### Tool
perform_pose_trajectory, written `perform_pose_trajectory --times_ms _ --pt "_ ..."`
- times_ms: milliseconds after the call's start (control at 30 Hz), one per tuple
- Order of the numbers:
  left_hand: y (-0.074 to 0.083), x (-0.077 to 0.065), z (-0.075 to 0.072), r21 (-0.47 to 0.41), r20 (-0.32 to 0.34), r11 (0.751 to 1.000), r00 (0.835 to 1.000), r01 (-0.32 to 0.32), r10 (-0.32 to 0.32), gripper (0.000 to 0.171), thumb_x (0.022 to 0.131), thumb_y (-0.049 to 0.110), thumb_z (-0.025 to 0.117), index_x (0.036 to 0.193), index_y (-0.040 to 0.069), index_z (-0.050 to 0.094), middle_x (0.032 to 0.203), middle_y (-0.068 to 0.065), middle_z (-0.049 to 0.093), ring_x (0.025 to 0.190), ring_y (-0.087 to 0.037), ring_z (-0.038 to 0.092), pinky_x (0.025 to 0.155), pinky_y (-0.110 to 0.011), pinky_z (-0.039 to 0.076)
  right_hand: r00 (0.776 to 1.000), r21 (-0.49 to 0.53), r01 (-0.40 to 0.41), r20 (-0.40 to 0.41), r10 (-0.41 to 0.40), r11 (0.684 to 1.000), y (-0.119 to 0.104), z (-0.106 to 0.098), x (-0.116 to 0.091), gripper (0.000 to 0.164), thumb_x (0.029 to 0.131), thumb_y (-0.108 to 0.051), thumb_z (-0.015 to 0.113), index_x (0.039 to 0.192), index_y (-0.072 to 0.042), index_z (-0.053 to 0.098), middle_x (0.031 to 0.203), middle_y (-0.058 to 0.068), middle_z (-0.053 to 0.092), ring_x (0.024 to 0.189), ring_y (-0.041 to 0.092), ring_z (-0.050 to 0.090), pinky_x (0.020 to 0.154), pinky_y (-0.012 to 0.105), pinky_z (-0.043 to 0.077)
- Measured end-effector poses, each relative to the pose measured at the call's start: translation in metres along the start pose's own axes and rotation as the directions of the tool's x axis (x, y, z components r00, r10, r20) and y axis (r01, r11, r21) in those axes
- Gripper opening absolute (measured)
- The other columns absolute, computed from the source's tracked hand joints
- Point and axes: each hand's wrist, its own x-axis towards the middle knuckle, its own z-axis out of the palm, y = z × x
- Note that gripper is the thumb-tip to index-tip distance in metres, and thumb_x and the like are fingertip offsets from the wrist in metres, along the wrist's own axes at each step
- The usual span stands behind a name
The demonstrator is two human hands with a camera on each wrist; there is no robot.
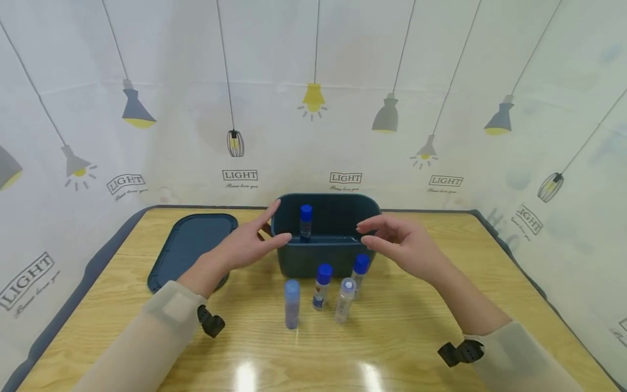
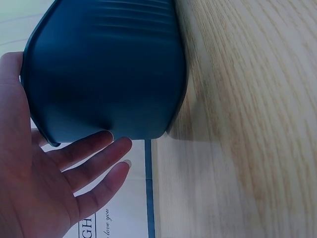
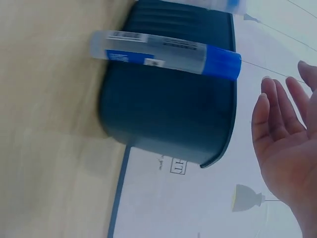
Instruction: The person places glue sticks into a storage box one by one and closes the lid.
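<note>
A dark blue-green plastic bin (image 1: 327, 261) stands on the table, with a small blue-capped clear bottle (image 1: 306, 224) upright inside. At its left side is my left hand (image 1: 242, 243), thumb by the front rim and fingers extended along the outer wall; in the left wrist view those fingers (image 2: 101, 166) look loose. My right hand (image 1: 404, 245) hovers by the right rim, fingers slightly bent, holding nothing. In front stand a labelled bottle (image 1: 321, 288), another blue-capped bottle (image 1: 360, 268), a clear-topped bottle (image 1: 345, 302) and a pale blue-topped one (image 1: 292, 305). The right wrist view shows a blue-capped bottle (image 3: 163, 52) before the bin.
A flat dark blue lid (image 1: 196, 239) lies on the table left of the bin, partly behind my left forearm. Behind the wooden table (image 1: 392, 332) hangs a pale cloth (image 1: 274, 109) printed with lamps. A black wrist device (image 1: 460, 353) sits on each sleeve.
</note>
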Motion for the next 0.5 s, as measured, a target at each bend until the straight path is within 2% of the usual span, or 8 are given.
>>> perform_pose_trajectory --times_ms 167,367,500 --pt "-0.002 0.001 0.0 0.006 -0.007 1.0 1.0 -0.004 0.004 0.095 0.1 0.081 0.056 0.173 0.054 0.001 0.142 -0.011 0.061 0.123 -0.031 0.068 0.093 -0.048 0.059 1.0 -0.023 -0.009 0.028 0.009 1.0 0.008 0.003 -0.022 0.025 0.106 -0.018 0.075 0.131 -0.015 0.077 0.112 0.006 0.079 0.084 0.019 0.071 0.071 0.029 0.058" --pt "-0.003 0.002 0.001 0.0 -0.007 1.0 1.0 -0.007 0.007 0.096 0.1 0.081 0.056 0.173 0.054 0.002 0.14 -0.011 0.062 0.123 -0.031 0.068 0.094 -0.049 0.059 0.995 0.0 -0.071 0.068 0.071 0.997 0.019 0.009 -0.037 0.031 0.105 -0.019 0.077 0.136 -0.016 0.073 0.131 0.008 0.074 0.093 0.015 0.073 0.077 0.029 0.06" --pt "-0.003 0.002 0.001 -0.003 -0.009 1.0 1.0 -0.011 0.011 0.095 0.1 0.081 0.056 0.174 0.054 0.002 0.139 -0.011 0.063 0.123 -0.031 0.068 0.095 -0.05 0.058 0.99 0.004 -0.103 0.093 0.102 0.995 0.026 0.014 -0.04 0.039 0.105 -0.02 0.078 0.143 -0.018 0.07 0.136 0.01 0.072 0.094 0.014 0.073 0.075 0.029 0.06"
